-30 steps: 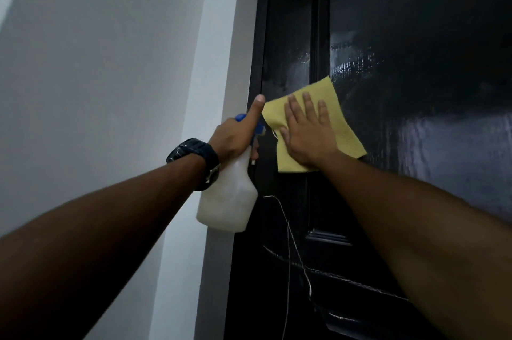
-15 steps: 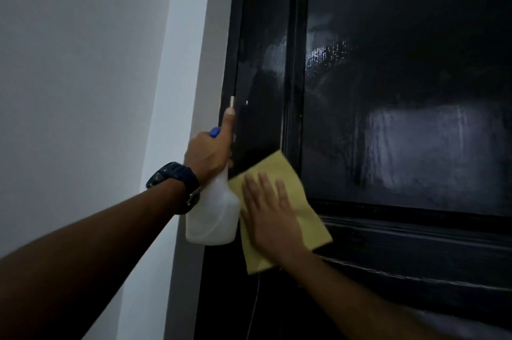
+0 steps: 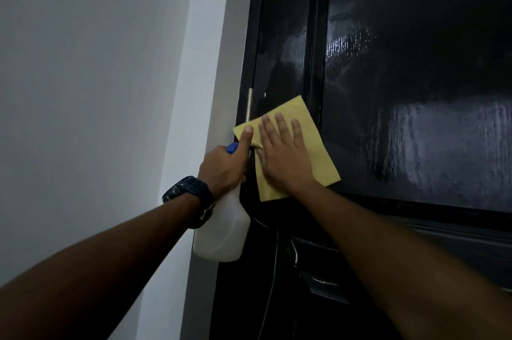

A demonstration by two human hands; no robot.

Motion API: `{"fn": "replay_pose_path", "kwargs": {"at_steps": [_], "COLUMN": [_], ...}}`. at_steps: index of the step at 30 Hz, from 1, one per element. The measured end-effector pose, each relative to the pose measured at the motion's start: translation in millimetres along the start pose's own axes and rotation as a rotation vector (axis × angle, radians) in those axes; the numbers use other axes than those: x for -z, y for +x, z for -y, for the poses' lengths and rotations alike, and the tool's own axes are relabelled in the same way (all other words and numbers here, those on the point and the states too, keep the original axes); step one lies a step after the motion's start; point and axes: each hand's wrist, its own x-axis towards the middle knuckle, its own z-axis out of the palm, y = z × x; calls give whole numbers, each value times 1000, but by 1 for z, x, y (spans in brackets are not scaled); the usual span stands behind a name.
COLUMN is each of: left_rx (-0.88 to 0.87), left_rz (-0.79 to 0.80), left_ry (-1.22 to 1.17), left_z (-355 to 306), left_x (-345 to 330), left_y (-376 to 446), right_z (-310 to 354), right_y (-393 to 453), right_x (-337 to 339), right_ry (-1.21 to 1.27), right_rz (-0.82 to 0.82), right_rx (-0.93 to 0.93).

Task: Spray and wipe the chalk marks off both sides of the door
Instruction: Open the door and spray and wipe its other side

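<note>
One glossy black panelled door, wet-streaked; one square yellow cloth pressed flat under right hand, fingers straight; one white plastic bottle gripped by left hand, left of cloth.

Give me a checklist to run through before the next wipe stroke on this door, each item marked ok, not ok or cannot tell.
1. Right hand flat on yellow cloth: ok.
2. Cloth pressed against door: ok.
3. Left hand gripping spray bottle: ok.
4. Bottle nozzle aimed at the door: cannot tell, hand hides it.
5. Chalk marks below the cloth cleared: not ok, white lines remain.
6. Upper panel free of chalk: cannot tell, wet glare.
</note>
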Motion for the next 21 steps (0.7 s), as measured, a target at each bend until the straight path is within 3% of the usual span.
{"fn": "replay_pose_path", "kwargs": {"at_steps": [5,10,21], "left_rx": [13,-2,14], "left_rz": [-24,-53,-51], "left_ry": [35,118,42], "left_z": [-2,13,47], "left_x": [7,8,2], "left_y": [10,21,-18], "right_z": [-22,-41,-4], "right_y": [30,126,34], "right_x": [18,48,-1], "right_ry": [-19,-23,-79], "right_rz": [65,4,-47], "right_rx": [145,-57,105]}}
